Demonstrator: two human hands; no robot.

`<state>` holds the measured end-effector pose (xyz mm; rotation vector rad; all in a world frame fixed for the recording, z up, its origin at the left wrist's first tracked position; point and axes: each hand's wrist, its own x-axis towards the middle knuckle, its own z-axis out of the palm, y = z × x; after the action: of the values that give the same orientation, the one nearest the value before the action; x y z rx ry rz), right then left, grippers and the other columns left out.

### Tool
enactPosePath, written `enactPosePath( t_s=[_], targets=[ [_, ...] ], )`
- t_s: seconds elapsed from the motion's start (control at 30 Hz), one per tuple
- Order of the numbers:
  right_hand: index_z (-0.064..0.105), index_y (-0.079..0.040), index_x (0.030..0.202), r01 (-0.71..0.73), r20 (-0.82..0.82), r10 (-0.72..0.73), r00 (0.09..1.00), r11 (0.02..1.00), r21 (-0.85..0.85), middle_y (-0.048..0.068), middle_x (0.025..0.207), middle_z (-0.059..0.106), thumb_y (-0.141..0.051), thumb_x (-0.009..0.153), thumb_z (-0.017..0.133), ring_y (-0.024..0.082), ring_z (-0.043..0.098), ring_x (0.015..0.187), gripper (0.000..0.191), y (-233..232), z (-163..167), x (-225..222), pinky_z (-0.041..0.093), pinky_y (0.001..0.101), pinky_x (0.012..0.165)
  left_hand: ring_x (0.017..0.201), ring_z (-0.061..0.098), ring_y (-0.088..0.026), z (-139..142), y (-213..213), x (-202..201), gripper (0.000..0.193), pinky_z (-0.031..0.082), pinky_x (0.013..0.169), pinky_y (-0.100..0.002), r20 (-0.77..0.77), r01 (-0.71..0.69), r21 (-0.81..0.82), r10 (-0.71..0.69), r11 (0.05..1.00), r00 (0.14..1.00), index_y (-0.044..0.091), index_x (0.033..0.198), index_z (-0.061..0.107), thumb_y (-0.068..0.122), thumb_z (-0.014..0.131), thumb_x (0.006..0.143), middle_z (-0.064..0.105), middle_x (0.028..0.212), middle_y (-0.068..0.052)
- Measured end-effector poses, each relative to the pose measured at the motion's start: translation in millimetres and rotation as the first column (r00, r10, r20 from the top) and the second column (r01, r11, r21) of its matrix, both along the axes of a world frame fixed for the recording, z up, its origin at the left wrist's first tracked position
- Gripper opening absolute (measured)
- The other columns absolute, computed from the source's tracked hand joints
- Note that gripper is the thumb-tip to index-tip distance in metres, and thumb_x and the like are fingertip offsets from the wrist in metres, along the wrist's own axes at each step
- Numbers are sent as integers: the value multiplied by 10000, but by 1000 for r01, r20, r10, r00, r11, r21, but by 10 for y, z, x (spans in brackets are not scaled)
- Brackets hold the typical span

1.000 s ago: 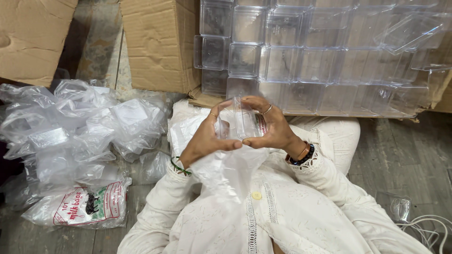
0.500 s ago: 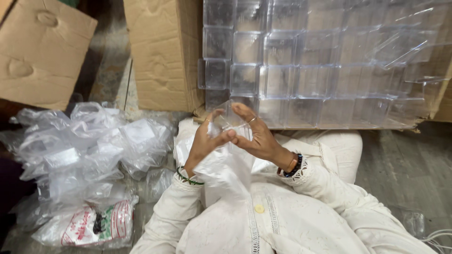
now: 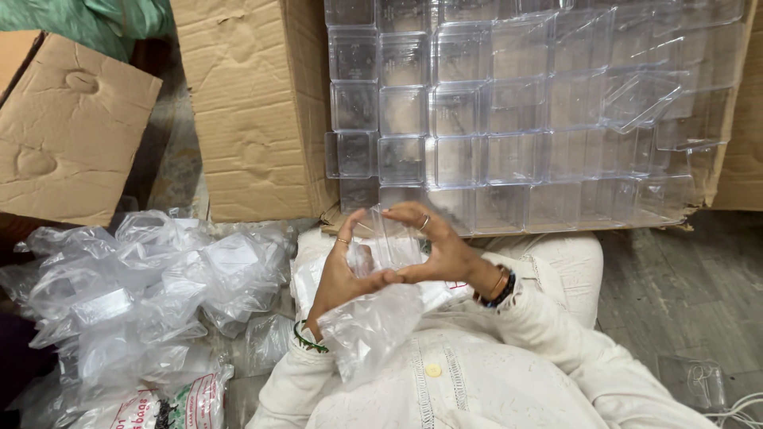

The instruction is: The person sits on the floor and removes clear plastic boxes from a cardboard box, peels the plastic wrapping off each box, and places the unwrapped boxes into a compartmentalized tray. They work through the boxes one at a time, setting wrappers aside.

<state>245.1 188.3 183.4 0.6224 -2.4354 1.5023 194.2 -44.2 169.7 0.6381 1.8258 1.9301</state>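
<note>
Both hands meet in front of my chest around a small clear plastic box (image 3: 395, 242). My left hand (image 3: 340, 280) grips its left side, thumb pointing right under the box. My right hand (image 3: 435, 250) curls over the top and right side, a ring on one finger and a dark band at the wrist. A clear plastic bag (image 3: 367, 334) hangs below the box against my white clothing; whether a hand also pinches it I cannot tell. Just beyond my fingers stands a stack of clear plastic boxes (image 3: 509, 111) packed in rows.
A cardboard carton (image 3: 254, 103) stands left of the stack, and a flattened cardboard sheet (image 3: 67, 127) lies farther left. A heap of empty clear bags (image 3: 151, 286) covers the floor at my left. A printed sack (image 3: 159, 407) lies at the bottom left. White cables (image 3: 735, 409) run at the right edge.
The view has tilted upward, so the stack fills more of the frame. My hands have kept hold of the clear box and turned it slightly, fingers shifting around its top.
</note>
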Motion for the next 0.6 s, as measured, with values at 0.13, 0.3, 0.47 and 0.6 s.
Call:
enactPosePath(
  t_s=[0.13,0.3,0.47,0.6],
  targets=[
    [380,-137,1590,16,-51,-14,999,999,28,153,1600,412,-355,751,896,341,414,1492,1010,-129,-252,162,348,475,1218,716,512,-53,-57,20,69,958,444,613,-218,-19,-65,-56,64,996,998,46,1476,474,317,935,681,556,819,45],
    [217,-109,1664,-26,72,28,997,999,-35,176,1696,271,-301,902,744,350,286,1562,946,-174,-536,271,252,494,1266,1015,583,-145,-413,150,53,848,484,839,-282,-64,-93,-208,82,974,995,-2,1430,512,291,932,755,617,1117,-77],
    [281,-103,1621,-44,278,84,957,988,-145,137,1640,339,-388,909,746,293,409,1484,896,-98,-569,229,332,450,1228,1134,661,-161,-531,64,-138,844,535,946,-284,262,63,59,-77,996,962,-20,1418,508,324,893,750,666,1258,-118],
    [371,-98,1614,25,228,42,973,959,-281,128,1554,454,-290,874,826,277,455,1454,889,-143,-573,136,366,437,1244,980,625,-151,-374,-9,-251,848,520,829,-295,118,46,-97,-35,994,992,1,1427,529,286,909,724,652,1153,-122]
  ],
)
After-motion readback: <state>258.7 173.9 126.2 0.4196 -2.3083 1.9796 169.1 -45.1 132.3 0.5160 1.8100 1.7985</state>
